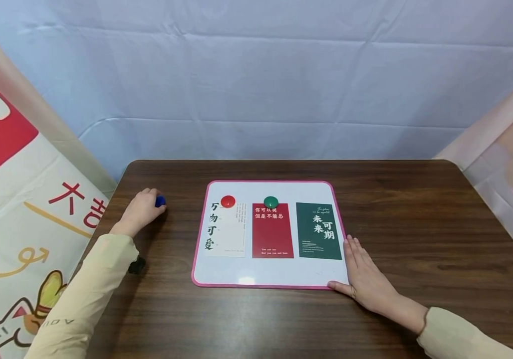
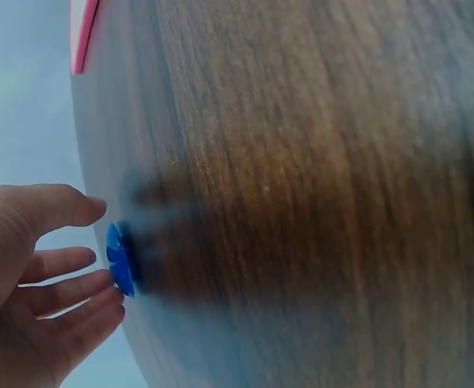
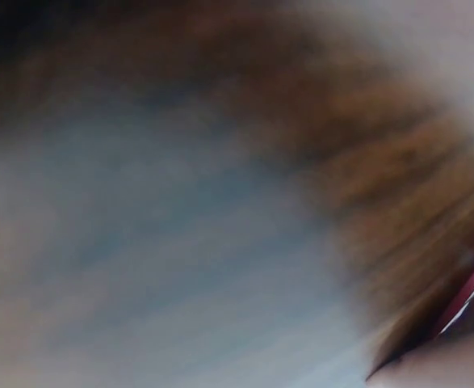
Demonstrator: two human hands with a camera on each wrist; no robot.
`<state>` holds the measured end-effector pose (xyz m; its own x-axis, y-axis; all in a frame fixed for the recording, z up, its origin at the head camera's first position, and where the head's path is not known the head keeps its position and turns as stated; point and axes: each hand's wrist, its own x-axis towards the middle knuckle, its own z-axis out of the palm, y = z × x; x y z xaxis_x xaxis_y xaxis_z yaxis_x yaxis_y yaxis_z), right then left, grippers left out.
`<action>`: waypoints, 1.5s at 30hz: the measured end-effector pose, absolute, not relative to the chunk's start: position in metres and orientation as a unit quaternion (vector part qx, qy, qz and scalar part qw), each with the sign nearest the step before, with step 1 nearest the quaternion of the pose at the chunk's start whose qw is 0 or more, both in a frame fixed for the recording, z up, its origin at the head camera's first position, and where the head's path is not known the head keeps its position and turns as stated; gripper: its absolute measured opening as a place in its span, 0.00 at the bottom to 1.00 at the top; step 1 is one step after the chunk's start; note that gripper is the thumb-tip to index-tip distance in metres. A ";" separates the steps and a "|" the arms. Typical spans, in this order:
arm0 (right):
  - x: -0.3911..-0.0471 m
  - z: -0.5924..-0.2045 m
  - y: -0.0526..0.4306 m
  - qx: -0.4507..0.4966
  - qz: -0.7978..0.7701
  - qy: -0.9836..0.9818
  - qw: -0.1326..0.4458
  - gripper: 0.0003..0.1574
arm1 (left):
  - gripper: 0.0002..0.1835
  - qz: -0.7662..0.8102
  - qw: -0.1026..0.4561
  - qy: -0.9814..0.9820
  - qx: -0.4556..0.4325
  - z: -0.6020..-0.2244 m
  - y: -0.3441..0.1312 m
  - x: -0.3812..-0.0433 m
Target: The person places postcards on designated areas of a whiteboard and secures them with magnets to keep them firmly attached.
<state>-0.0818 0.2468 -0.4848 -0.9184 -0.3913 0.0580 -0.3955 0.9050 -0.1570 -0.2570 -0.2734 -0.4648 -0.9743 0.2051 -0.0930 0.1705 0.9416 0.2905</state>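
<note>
At the left of the table, my left hand (image 1: 141, 212) reaches around a round blue magnet (image 1: 160, 201). The left wrist view shows its fingers at the edge of the blue magnet (image 2: 120, 260), with the thumb apart from it. My right hand (image 1: 371, 284) lies along the right side of a pink-framed whiteboard (image 1: 279, 274), its fingers extended and its thumb at the lower right corner. Three cards sit on the board: a white card (image 1: 229, 234) under a red magnet (image 1: 227, 201), a red card (image 1: 272, 234) under a green magnet (image 1: 271, 202), and a dark green card (image 1: 317, 247) without a magnet.
The brown wooden table (image 1: 238, 324) has rounded far corners. A pale cloth (image 1: 274, 89) hangs behind it, and printed banners stand on both sides. A small black object (image 1: 137, 266) shows beside the left sleeve.
</note>
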 end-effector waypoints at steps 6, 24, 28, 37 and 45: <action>-0.082 -0.485 0.247 0.201 0.090 -0.975 0.022 0.63 | 0.26 0.140 0.066 0.983 0.096 -0.464 -0.274 -0.257; -0.084 -0.480 0.244 0.159 0.128 -0.979 -0.022 0.66 | 0.24 0.135 0.061 0.983 0.110 -0.465 -0.269 -0.257; -0.084 -0.481 0.245 0.160 0.125 -0.979 -0.020 0.66 | 0.24 0.134 0.065 0.982 0.113 -0.464 -0.269 -0.257; -0.084 -0.480 0.243 0.149 0.120 -0.981 -0.031 0.66 | 0.23 0.133 0.057 0.982 0.121 -0.462 -0.262 -0.261; -0.084 -0.478 0.243 0.153 0.116 -0.981 -0.026 0.66 | 0.22 0.140 0.040 0.980 0.135 -0.456 -0.254 -0.264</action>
